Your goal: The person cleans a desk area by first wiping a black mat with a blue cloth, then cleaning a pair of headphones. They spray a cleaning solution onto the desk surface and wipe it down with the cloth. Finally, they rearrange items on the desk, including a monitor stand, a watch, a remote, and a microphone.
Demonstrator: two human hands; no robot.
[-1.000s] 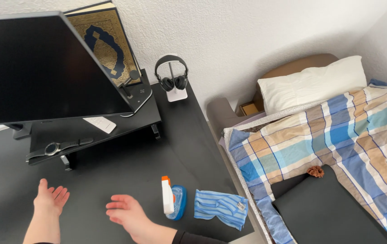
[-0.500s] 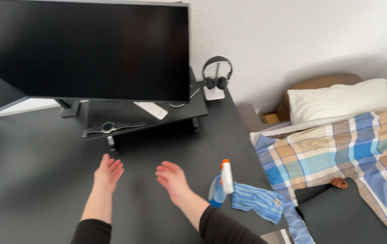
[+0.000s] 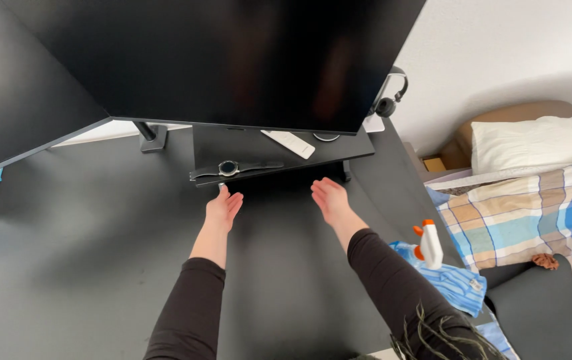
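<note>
Hands reach forward over the dark counter, and we see both spread wide, holding nothing. Our left hand has its fingertips at the front edge of the black monitor riser, just below the wristwatch that lies flat on it. Our right hand hovers near the riser's right leg, apart from the white remote lying further back on the riser. We see the big dark monitor hanging over the riser. Well off to our right, a spray bottle stands beside a blue striped cloth at the counter's edge.
</note>
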